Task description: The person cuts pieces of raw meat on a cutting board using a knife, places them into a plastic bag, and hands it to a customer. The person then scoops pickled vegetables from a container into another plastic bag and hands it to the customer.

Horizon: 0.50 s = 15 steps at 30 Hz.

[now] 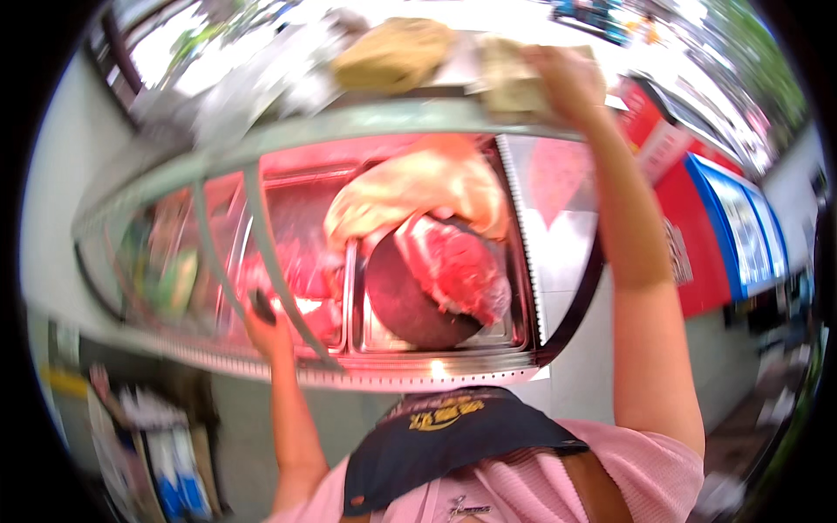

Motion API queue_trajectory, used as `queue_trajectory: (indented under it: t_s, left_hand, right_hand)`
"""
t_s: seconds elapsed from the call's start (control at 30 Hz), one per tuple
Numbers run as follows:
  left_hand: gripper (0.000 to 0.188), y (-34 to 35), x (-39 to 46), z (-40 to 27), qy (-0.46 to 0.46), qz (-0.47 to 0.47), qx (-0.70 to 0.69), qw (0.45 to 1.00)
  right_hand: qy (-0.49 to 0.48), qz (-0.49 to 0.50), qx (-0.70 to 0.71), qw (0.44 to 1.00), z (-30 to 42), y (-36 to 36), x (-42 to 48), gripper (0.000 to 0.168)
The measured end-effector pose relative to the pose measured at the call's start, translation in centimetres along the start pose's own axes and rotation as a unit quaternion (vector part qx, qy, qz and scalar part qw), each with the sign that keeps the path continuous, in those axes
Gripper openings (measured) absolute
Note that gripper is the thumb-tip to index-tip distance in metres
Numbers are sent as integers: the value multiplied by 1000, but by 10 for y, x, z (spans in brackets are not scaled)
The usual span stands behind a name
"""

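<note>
My left hand (269, 335) is at the front of a lit glass display case (444, 363), with its fingers around a small dark object (261, 307); blur hides what it is. My right arm reaches over the case. My right hand (570, 82) grips a beige cloth or paper bundle (507, 78) on the top ledge. Below, inside the case, a large piece of raw red meat (458, 271) rests on a round dark board (399, 294). The board sits in a metal tray (354, 301). Behind the meat lies a pale orange cloth-like sheet (418, 180).
More raw meat (294, 268) fills the tray to the left, behind curved glass with grey frames (261, 222). A tan bundle (392, 55) and clear plastic bags (261, 98) sit along the ledge. To the right stands a red and blue freezer cabinet (693, 242).
</note>
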<state>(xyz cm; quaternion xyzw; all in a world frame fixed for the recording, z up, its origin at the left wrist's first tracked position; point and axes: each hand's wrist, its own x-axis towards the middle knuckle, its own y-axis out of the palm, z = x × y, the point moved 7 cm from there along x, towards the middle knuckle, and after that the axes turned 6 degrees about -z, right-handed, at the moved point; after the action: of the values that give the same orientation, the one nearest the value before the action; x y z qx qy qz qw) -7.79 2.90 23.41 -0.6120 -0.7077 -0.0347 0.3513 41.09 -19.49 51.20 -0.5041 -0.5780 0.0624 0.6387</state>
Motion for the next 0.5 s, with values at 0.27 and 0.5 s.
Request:
queue_trajectory:
  t_s: [0.27,0.5]
  left_hand:
    - [23,73,-101,-117,15,298,-70,952]
    - [34,151,-214,-232,-2,624,-172,762]
  right_hand:
    - [123,-18,42,991,-12,-26,-1,44]
    - [112,-52,53,991,-12,-25,-2,43]
